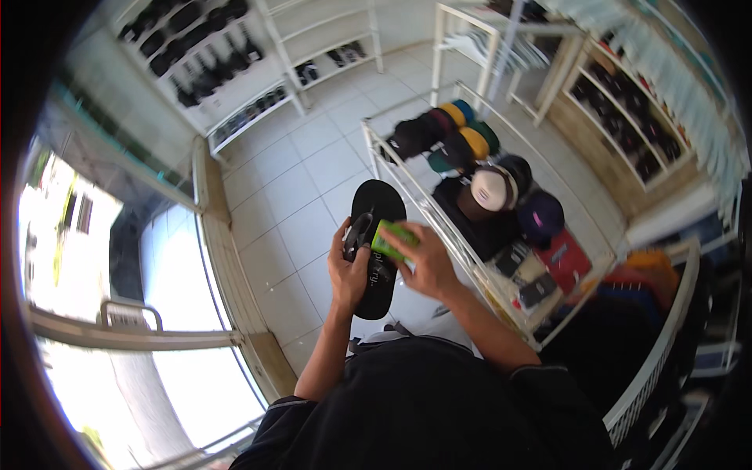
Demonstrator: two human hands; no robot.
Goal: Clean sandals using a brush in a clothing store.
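Note:
My left hand (348,275) grips a black sandal (380,197) by its side, with the thumb over the footbed. The sandal is held lengthwise in front of me above the floor, and pale writing runs along its sole area. A dark strap (358,235) shows near the left fingers. Pinched in my right hand (433,261) is a small bright green block (395,238), perhaps a sponge. It lies against the sandal's right side, at about mid-length. The fingers hide part of the block.
Close on my right stands a white-framed table (420,202) bearing several caps (493,188) and folded goods. Glass doors (194,317) are on my left. Racks of shoes (249,111) line the far wall over a white tiled floor (294,194). Clothes hang at lower right.

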